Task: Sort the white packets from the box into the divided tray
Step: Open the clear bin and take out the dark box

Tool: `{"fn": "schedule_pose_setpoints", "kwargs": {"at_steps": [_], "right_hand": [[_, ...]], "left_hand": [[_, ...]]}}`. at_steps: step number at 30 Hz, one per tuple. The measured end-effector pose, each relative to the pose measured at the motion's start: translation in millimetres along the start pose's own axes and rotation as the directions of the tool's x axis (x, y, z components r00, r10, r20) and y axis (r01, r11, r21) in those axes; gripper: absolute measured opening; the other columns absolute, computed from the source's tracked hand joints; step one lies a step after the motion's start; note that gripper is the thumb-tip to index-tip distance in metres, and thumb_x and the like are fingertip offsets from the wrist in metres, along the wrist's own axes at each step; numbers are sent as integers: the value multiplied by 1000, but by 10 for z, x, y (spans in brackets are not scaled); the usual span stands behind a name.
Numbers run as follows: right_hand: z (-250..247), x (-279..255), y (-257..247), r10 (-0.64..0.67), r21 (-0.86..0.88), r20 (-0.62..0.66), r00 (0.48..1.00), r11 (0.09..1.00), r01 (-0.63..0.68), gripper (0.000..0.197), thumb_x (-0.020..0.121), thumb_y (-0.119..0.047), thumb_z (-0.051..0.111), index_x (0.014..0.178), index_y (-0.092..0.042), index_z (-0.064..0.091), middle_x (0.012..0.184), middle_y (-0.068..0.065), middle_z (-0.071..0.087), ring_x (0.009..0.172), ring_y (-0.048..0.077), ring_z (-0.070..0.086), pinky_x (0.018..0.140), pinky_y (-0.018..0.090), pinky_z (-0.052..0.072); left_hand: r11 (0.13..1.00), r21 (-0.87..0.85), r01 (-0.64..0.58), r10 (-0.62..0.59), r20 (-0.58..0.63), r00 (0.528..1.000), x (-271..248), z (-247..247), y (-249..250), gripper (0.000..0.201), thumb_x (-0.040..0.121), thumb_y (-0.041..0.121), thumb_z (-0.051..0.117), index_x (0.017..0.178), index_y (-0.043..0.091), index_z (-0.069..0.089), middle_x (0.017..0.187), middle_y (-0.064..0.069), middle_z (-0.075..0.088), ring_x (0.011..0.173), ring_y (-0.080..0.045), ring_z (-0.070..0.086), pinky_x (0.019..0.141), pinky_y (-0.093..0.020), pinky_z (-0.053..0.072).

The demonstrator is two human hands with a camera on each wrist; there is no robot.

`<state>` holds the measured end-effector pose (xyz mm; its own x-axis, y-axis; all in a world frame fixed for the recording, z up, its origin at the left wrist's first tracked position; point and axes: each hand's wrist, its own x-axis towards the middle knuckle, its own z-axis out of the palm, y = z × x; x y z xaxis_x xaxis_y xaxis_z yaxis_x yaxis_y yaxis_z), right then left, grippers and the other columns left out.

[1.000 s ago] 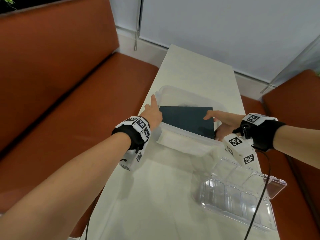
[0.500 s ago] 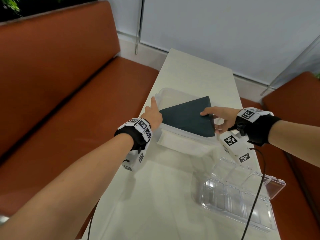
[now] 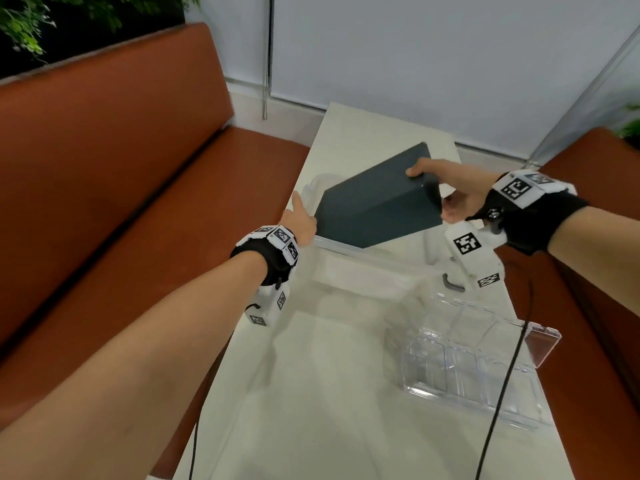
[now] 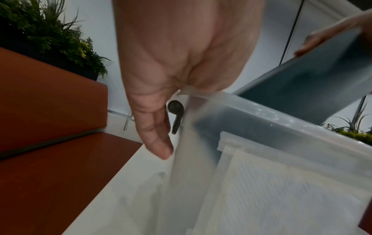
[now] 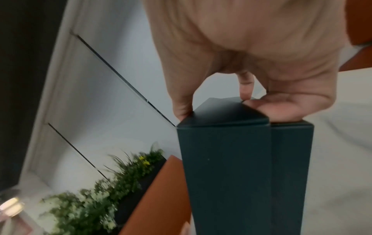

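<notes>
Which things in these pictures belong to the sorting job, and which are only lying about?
For the job: dark box, held by the right hand; clear bin, with the left hand on its rim; divided tray.
Lying about: orange benches; plants; black cable.

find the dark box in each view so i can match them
head: dark box at centre, tilted, one end in the bin, right hand gripping the other.
left wrist: upper right, above the bin rim.
right wrist: lower centre, under the right hand.
shared landmark: orange bench.
</notes>
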<state>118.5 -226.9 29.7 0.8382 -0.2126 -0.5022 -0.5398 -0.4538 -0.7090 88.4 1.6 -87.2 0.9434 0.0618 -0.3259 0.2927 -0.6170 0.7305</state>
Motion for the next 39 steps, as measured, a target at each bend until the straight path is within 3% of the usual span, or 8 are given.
{"fn": "schedule_pose_setpoints", "kwargs": {"at_steps": [3,7,10,13,21,25,28,39], "right_hand": [[-285,-413,-87,-49,99,16,999,994,48,64,71,-44,73,127,-19,54,110,9,54,94,20,55,81,25,48],[-538,-1005,11,-176,251,34,984,954,162,29,80,-41,67,99,-21,58,135,12,50,122,24,53,112,41,34],[-607,-1251,247,-247,356,51,968,910,213,41,80,-40,67,114,-21,52,135,15,51,122,30,55,111,45,34],[-523,-1314,539,-267,435,78,961,876,208,47,80,-39,68,117,-18,50,130,13,57,118,28,58,109,48,35],[143,-1309,1464,-169,378,241,956,923,68,32,85,-35,59,111,-19,51,95,7,63,86,23,61,84,38,49],[541,-1294,1926,-121,276,277,953,960,42,44,85,-30,61,123,-17,44,109,11,57,90,28,63,83,47,56],[830,-1274,2191,-75,239,286,955,971,5,43,86,-26,62,122,-17,41,107,9,55,80,27,62,69,41,58],[1234,-1216,2662,36,154,279,960,985,-81,43,85,-23,59,122,-18,39,106,6,55,84,26,61,62,35,54]], "left_hand": [[992,-65,-107,91,-209,974,-75,-121,89,63,103,28,37,155,11,5,154,-20,23,135,-36,36,108,-43,32],[927,-160,-339,280,-304,910,-312,-388,312,46,102,39,33,134,10,48,132,-14,54,120,-31,52,95,-37,43],[790,-570,-224,226,-69,972,-622,-548,402,40,98,51,35,117,23,56,121,-7,62,103,-22,63,75,-40,58],[657,-753,-46,265,173,949,-923,-636,307,39,93,55,46,117,26,58,123,-9,61,107,-30,65,76,-50,58],[741,-662,112,97,271,958,-1505,-403,-462,25,97,43,51,116,28,55,126,-10,59,112,-29,61,73,-42,59],[795,-580,178,13,310,951,-1633,-210,-945,17,97,38,50,111,31,58,124,-8,56,112,-28,59,74,-43,59],[801,-548,240,-61,325,944,-1652,-54,-1210,15,97,33,48,109,36,57,124,-6,54,113,-28,56,77,-46,59],[871,-394,295,-170,323,931,-1728,357,-1551,36,97,21,41,130,34,44,122,2,51,103,-15,51,82,-44,57]]}}
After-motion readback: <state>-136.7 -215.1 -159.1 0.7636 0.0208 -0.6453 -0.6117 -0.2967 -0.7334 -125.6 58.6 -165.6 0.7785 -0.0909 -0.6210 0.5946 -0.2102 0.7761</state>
